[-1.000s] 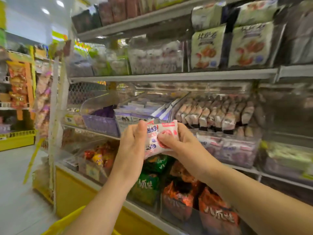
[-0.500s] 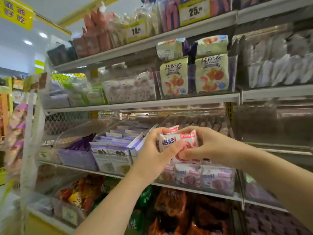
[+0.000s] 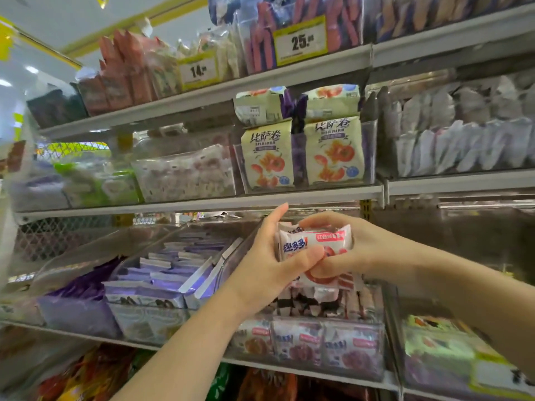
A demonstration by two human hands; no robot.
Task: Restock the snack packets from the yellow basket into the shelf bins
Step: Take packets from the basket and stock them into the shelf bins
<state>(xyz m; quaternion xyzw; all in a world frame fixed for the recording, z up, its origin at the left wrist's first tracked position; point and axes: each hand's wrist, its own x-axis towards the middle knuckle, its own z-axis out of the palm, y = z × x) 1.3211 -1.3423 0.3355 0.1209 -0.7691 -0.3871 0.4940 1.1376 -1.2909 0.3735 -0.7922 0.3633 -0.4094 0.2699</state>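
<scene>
Plainly, white-and-red snack packet point(image 3: 324, 240), print facing camera, long axis level, pinched between left hand point(image 3: 267, 270) and right hand point(image 3: 363, 250).

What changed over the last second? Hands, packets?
The left hand and right hand carried the snack packets up and forward, from in front of the shelf to just over the clear bin. The camera tilted up too. Unchanged: both hands still grip the packets, and nothing has been released.
</scene>
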